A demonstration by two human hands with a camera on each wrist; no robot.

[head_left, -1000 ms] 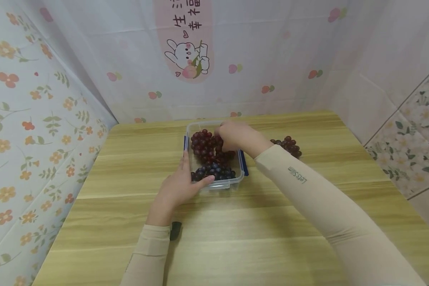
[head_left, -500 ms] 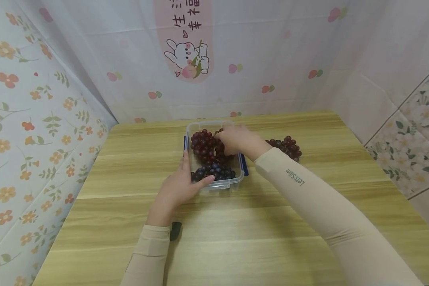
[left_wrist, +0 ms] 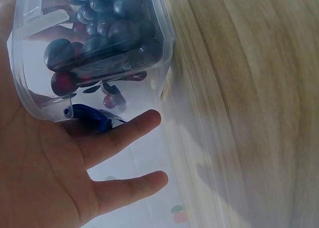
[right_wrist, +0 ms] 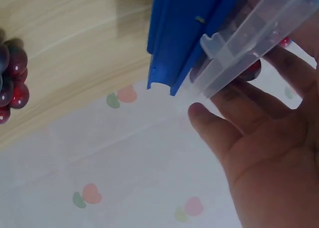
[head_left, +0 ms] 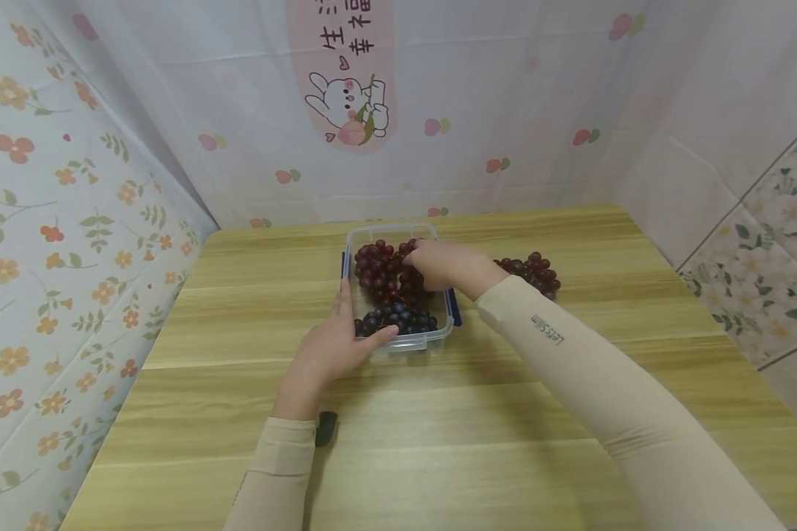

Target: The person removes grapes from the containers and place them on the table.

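Note:
A clear plastic food container (head_left: pixel 398 344) with blue side latches sits on the table. Two red grape bunches (head_left: pixel 375 270) lie in its far part and a dark blue-black bunch (head_left: pixel 401 317) in its near part. My left hand (head_left: pixel 328 345) rests against the near left corner, thumb over the near rim, fingers along the side. In the left wrist view two fingers (left_wrist: pixel 124 138) stick out straight. Over the right rim, my right hand (head_left: pixel 445 264) reaches in and touches the right-hand red bunch; container wall and grapes partly hide its fingertips. Its fingers look loosely bent in the right wrist view.
Another red grape bunch (head_left: pixel 536 273) lies on the wooden table (head_left: pixel 438 442) to the right, partly behind the right forearm. A blue latch (right_wrist: pixel 192 38) hangs outward beside the right hand. A small dark object (head_left: pixel 326 428) shows by the left wrist. Printed cloth (head_left: pixel 505 110) hangs behind.
My right hand has shifted slightly right and back toward the container's right rim, showing more of the red grapes. The left hand and the container have stayed in place.

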